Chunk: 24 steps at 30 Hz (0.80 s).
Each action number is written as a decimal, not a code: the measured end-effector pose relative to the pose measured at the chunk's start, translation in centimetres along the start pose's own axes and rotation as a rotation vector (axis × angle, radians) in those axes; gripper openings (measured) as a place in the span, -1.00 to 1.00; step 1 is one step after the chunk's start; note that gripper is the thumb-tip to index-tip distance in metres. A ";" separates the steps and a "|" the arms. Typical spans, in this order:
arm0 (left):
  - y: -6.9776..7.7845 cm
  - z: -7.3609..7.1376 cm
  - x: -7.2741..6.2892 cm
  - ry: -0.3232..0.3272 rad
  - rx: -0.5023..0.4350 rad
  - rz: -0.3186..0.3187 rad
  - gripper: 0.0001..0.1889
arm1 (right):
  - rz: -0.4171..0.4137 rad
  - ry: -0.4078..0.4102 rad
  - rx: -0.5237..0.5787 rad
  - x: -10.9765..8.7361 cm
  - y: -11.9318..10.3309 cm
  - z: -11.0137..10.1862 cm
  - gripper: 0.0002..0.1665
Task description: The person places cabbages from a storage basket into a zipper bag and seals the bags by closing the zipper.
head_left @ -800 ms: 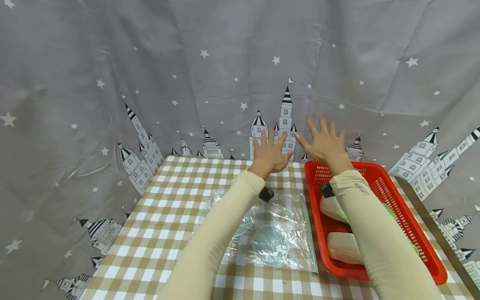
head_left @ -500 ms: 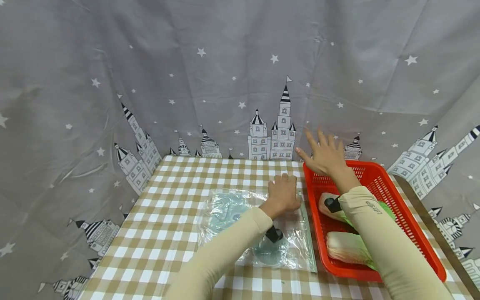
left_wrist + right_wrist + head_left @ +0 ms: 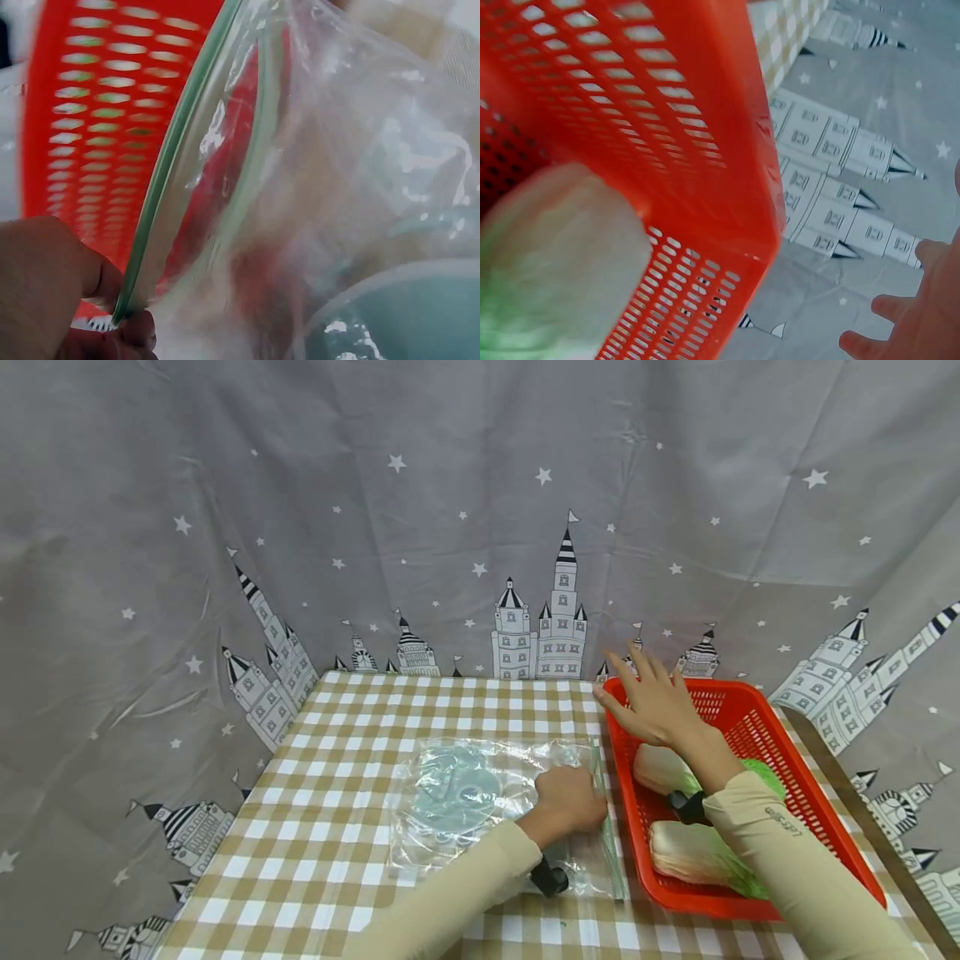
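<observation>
A clear zip bag with pale green round printing lies flat on the table, its green zip edge facing the basket. My left hand pinches that zip edge between thumb and fingers; the left wrist view shows the edge strip bowed apart from the opposite strip, so the mouth gapes. Spread and straight-fingered, my right hand hovers over the far left corner of a red basket, holding nothing. Two napa cabbages, one farther back and one nearer, lie inside the basket.
A brown-and-white checked cloth covers the table. Behind and at the sides hangs a grey curtain printed with castles and stars. The basket's slotted walls rise close beside the bag's zip edge.
My left hand has come down from its raised, spread pose to the bag and taken hold of its zip edge. The right hand has lowered toward the basket, fingers still spread.
</observation>
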State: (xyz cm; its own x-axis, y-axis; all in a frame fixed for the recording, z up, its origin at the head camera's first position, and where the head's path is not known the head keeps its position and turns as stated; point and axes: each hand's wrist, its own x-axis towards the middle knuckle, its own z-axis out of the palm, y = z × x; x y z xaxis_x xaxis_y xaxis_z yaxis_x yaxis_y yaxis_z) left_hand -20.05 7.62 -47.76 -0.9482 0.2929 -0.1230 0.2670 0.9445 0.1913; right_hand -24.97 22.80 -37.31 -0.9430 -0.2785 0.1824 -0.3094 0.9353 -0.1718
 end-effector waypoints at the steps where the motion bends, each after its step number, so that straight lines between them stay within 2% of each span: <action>1: -0.5 -0.3 -0.2 0.002 -0.050 -0.002 -0.69 | -0.016 -0.004 -0.010 -0.4 0.0 0.1 -0.17; 6: -3.4 -1.9 -1.4 0.055 -0.260 0.015 -0.66 | -0.080 -0.060 0.010 -2.7 -1.0 0.6 -0.14; 11: -5.5 -3.1 -2.8 0.120 -0.361 0.047 -0.64 | -0.183 -0.103 0.035 -5.4 -3.3 1.4 -0.08; 19: -6.6 -4.1 -4.6 0.192 -0.444 0.059 -0.63 | -0.390 -0.238 -0.099 -9.7 -8.2 3.0 -0.20; 24: -6.9 -4.6 -5.3 0.146 -0.560 0.067 -0.60 | -0.447 -0.241 -0.177 -10.9 -10.3 5.7 -0.19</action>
State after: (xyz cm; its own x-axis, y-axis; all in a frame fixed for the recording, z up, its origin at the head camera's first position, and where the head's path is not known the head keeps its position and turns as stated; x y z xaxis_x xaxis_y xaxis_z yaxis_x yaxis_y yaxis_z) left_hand -17.63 -1.08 -43.99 -0.9570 0.2880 0.0350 0.2328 0.6903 0.6850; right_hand -12.17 15.00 -43.06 -0.7316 -0.6810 -0.0311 -0.6817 0.7305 0.0416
